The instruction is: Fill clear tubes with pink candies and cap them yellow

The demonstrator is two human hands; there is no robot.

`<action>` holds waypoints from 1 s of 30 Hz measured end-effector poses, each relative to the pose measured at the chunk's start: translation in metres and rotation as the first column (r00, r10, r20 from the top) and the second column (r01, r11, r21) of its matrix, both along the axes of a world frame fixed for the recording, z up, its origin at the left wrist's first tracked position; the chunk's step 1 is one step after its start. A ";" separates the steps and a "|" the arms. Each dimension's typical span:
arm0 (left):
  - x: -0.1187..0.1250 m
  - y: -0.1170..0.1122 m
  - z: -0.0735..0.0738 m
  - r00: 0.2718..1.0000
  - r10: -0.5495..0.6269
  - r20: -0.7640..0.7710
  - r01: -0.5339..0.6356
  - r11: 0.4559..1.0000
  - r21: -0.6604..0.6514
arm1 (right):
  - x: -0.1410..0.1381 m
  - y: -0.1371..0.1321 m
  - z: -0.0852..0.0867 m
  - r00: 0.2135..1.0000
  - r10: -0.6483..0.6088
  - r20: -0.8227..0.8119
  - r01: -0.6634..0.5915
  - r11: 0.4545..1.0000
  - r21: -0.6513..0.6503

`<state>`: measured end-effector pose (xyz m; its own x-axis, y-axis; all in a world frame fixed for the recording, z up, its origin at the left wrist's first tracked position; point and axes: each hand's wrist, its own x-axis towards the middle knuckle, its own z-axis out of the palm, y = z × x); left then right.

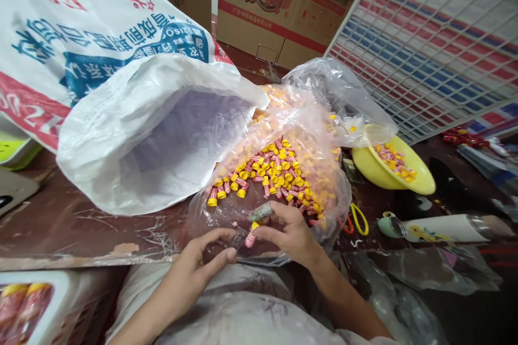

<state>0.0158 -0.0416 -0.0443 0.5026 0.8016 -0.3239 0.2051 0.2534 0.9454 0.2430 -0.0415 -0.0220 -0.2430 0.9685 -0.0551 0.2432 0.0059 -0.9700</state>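
Observation:
My right hand (289,229) pinches a small pink-and-white patterned bottle with a yellow cap (250,238) between thumb and fingers. Its index finger has a grey-green wrapping (261,212). Close by on the left, my left hand (208,252) is curled, thumb and fingertips around something see-through that I cannot make out. Both hands are over the near edge of a clear plastic bag (340,194), spread on the table. Many similar capped bottles (279,170) lie heaped in the bag, just beyond my fingers.
A large white woven sack (101,156) lies at left, its mouth toward the heap. At right are a yellow bowl (424,178) of small bottles, scissors (359,220) and a flowered flask (445,229). A white basket (68,285) stands lower left; a wire rack (424,54) rises behind.

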 end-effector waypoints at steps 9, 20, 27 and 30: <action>0.005 0.004 0.001 0.992 0.039 0.122 -0.025 0.993 -0.116 | -0.017 0.010 -0.015 0.980 -0.198 0.013 0.191 0.960 0.206; 0.010 0.008 -0.003 0.901 0.298 0.315 -0.180 0.918 -0.353 | -0.032 0.000 -0.027 0.931 -0.011 0.365 -0.202 0.819 0.538; 0.016 0.001 -0.010 0.834 0.440 0.333 -0.186 0.792 -0.582 | -0.039 0.001 -0.035 0.900 0.004 0.437 -0.283 0.768 0.575; 0.015 0.002 -0.002 0.787 0.493 0.370 -0.169 0.750 -0.640 | -0.013 0.004 -0.015 0.850 0.091 0.518 -0.350 0.833 0.428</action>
